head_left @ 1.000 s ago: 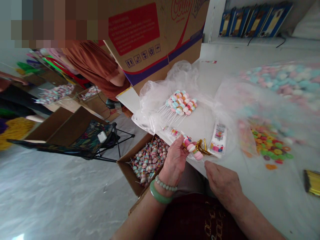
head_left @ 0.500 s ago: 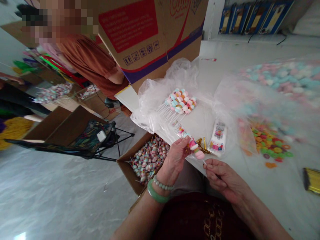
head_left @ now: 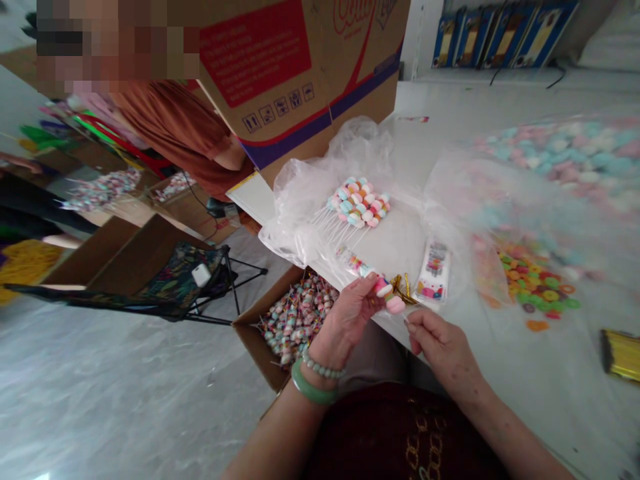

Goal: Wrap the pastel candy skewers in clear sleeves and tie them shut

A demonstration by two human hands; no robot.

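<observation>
My left hand, wearing a green bangle and a bead bracelet, is closed around a marshmallow skewer in a clear printed wrapper. The wrapper's printed end points away from me, toward the table. At the skewer's near end, my right hand pinches the thin white stick, its fingers curled in. Gold twist ties lie just beyond the skewer. Beside them sits a stack of printed clear bags. Farther back, several unwrapped marshmallow skewers are piled with their white sticks pointing toward the table's left edge.
Below the table's left edge stands a carton of wrapped skewers. Gummy rings and loose marshmallows lie on the right. A gold packet is at the right edge. A large cardboard box, a folding chair and a co-worker are leftward.
My right hand's fingers have curled more tightly at the stick, and the hand has turned slightly. My left hand keeps its hold on the skewer. The view has shifted a little.
</observation>
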